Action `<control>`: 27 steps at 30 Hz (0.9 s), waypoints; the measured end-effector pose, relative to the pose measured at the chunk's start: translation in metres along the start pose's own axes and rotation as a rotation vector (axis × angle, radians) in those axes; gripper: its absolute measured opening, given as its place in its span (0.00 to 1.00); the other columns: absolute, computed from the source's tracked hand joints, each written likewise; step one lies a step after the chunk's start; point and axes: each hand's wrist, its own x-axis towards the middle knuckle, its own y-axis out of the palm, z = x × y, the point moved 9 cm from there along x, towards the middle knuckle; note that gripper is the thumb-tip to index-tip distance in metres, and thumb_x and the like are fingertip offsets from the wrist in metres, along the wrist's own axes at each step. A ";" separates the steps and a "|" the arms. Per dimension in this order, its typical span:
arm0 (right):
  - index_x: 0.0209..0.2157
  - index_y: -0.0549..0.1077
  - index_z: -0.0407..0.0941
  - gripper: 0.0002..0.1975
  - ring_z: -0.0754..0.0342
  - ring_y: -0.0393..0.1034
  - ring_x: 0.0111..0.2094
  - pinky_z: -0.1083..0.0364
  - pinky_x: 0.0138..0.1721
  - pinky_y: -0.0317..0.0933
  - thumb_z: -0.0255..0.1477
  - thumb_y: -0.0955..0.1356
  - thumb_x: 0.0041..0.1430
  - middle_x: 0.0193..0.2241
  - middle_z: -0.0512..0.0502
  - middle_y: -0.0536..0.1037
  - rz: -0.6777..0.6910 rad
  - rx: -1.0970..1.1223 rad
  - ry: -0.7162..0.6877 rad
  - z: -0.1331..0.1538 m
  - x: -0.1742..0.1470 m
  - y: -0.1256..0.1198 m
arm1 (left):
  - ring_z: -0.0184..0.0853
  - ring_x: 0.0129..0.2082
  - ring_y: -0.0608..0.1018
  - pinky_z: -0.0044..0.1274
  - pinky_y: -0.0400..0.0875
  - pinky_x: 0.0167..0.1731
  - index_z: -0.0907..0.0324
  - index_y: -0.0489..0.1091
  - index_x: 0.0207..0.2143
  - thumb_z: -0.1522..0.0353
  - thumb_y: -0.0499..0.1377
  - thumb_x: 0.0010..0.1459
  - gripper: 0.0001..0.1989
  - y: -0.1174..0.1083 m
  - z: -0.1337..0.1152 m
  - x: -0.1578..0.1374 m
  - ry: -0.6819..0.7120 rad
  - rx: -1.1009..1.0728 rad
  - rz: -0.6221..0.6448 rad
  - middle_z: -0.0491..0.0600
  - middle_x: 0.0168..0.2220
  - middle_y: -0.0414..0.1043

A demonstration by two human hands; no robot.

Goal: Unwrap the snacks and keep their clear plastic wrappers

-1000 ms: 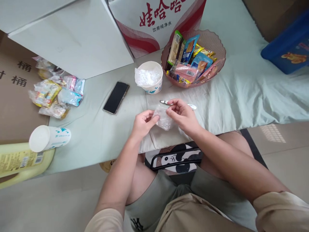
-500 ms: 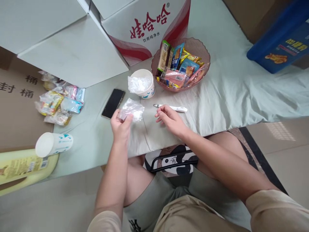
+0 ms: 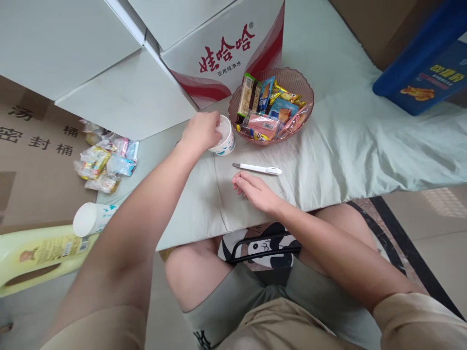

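My left hand (image 3: 202, 130) reaches down into the mouth of a white paper cup (image 3: 226, 144) with blue print. Its fingers are closed, and their tips are hidden in the cup. A little clear plastic wrapper (image 3: 222, 128) shows beside them. My right hand (image 3: 255, 191) rests on the cloth near the table's front edge, fingers loosely curled together with nothing visible in them. Just beyond it lies a white utility knife (image 3: 258, 168), its blade end pointing left, apart from the fingers.
A pink glass bowl (image 3: 308, 116) of packaged snacks stands right of the cup, before a water carton (image 3: 226, 53). Wrapped snacks (image 3: 105, 160) lie in a pile at left. Another paper cup (image 3: 91, 218) lies beside a yellow bottle (image 3: 40, 253). A blue container (image 3: 419, 73) stands at right.
My left hand has moved up and forward with the clear wrapper, from above the cloth into the cup. My forearm now covers the phone. The right hand stays nearly still.
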 end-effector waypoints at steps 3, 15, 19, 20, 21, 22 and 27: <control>0.34 0.68 0.47 0.15 0.55 0.69 0.33 0.53 0.37 0.62 0.41 0.59 0.67 0.32 0.49 0.75 0.028 -0.020 0.003 -0.001 -0.002 0.000 | 0.52 0.49 0.75 0.34 0.65 0.47 0.58 0.76 0.37 0.71 0.64 0.48 0.11 0.012 -0.005 0.009 -0.004 0.156 0.158 0.55 0.40 0.77; 0.34 0.69 0.47 0.15 0.53 0.69 0.35 0.51 0.42 0.62 0.38 0.58 0.70 0.33 0.48 0.77 0.058 -0.050 -0.015 0.005 -0.001 0.005 | 0.45 0.51 0.71 0.36 0.60 0.52 0.59 0.74 0.46 0.68 0.55 0.63 0.12 -0.045 -0.027 -0.009 0.004 0.101 -0.173 0.55 0.50 0.72; 0.34 0.69 0.47 0.15 0.53 0.70 0.36 0.52 0.43 0.62 0.37 0.58 0.70 0.33 0.48 0.77 0.056 -0.062 -0.026 0.006 -0.002 0.004 | 0.49 0.50 0.74 0.35 0.65 0.48 0.62 0.74 0.50 0.68 0.54 0.62 0.17 -0.017 -0.022 0.000 -0.027 0.245 -0.041 0.59 0.48 0.75; 0.34 0.69 0.47 0.14 0.53 0.70 0.37 0.52 0.43 0.62 0.37 0.58 0.70 0.33 0.48 0.77 0.054 -0.064 -0.024 0.006 -0.002 0.004 | 0.50 0.49 0.75 0.35 0.66 0.47 0.61 0.75 0.49 0.67 0.55 0.60 0.17 -0.008 -0.019 0.003 -0.041 0.268 0.018 0.59 0.46 0.76; 0.34 0.69 0.47 0.14 0.53 0.70 0.37 0.52 0.43 0.62 0.37 0.58 0.70 0.33 0.48 0.77 0.053 -0.067 -0.020 0.006 -0.002 0.004 | 0.51 0.49 0.76 0.34 0.66 0.47 0.61 0.76 0.47 0.66 0.57 0.58 0.17 0.001 -0.016 0.006 -0.051 0.282 0.077 0.59 0.44 0.77; 0.35 0.69 0.47 0.14 0.53 0.70 0.37 0.52 0.43 0.62 0.37 0.58 0.70 0.33 0.48 0.77 0.052 -0.069 -0.016 0.006 -0.002 0.004 | 0.52 0.49 0.76 0.34 0.67 0.47 0.60 0.77 0.46 0.65 0.58 0.57 0.17 0.008 -0.013 0.009 -0.055 0.286 0.131 0.58 0.42 0.78; 0.34 0.70 0.46 0.15 0.53 0.71 0.35 0.52 0.41 0.62 0.38 0.58 0.70 0.32 0.48 0.77 0.061 -0.090 -0.021 0.006 -0.002 0.004 | 0.48 0.48 0.78 0.31 0.68 0.47 0.59 0.79 0.44 0.63 0.57 0.56 0.17 0.025 0.000 0.022 -0.016 0.210 0.258 0.56 0.45 0.79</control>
